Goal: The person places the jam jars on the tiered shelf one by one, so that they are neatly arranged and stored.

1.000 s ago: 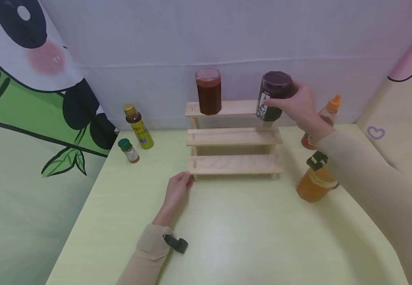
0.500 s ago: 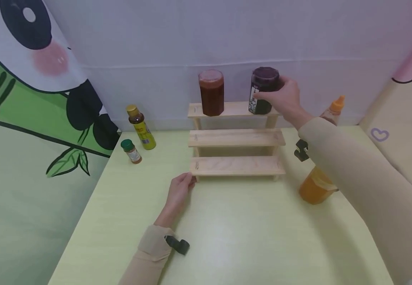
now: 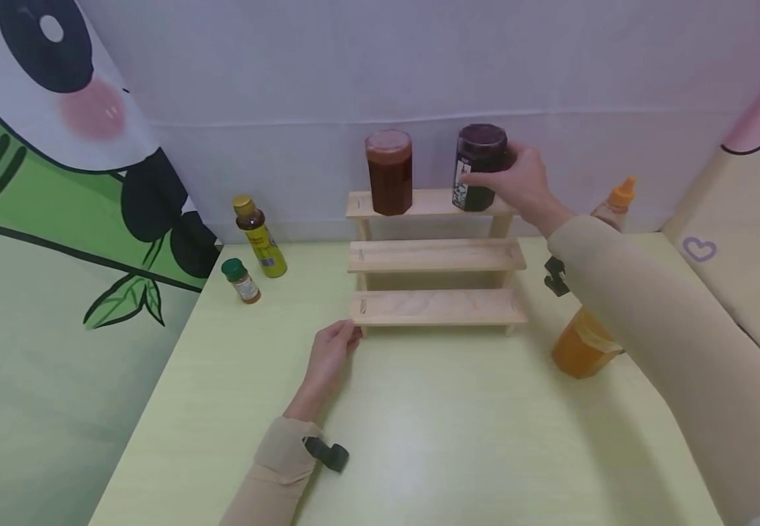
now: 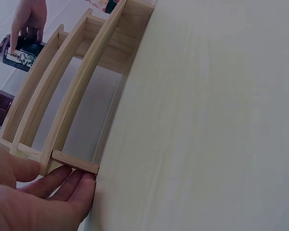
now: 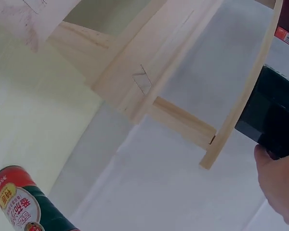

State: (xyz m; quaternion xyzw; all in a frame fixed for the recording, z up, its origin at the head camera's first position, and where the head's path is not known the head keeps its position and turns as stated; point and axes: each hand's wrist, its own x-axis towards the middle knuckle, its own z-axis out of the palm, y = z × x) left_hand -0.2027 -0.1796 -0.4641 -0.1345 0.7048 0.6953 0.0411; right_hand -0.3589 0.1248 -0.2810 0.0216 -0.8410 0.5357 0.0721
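- My right hand holds the dark jar with curled fingers on the rack's top step, beside the red jar.
- My left hand, fingers straight, touches the rack's front corner.
- An orange bottle stands under my right sleeve.

- The two lower steps of the wooden rack at frame centre lie bare.
- On its top step, the red jar and dark jar leave a gap between them.
- Open worktop fills the lower centre.
- The orange bottle crowds the rack's right side.

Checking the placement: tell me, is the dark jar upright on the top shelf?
Upright: the dark jar stands level on the top shelf, gripped by the right hand.
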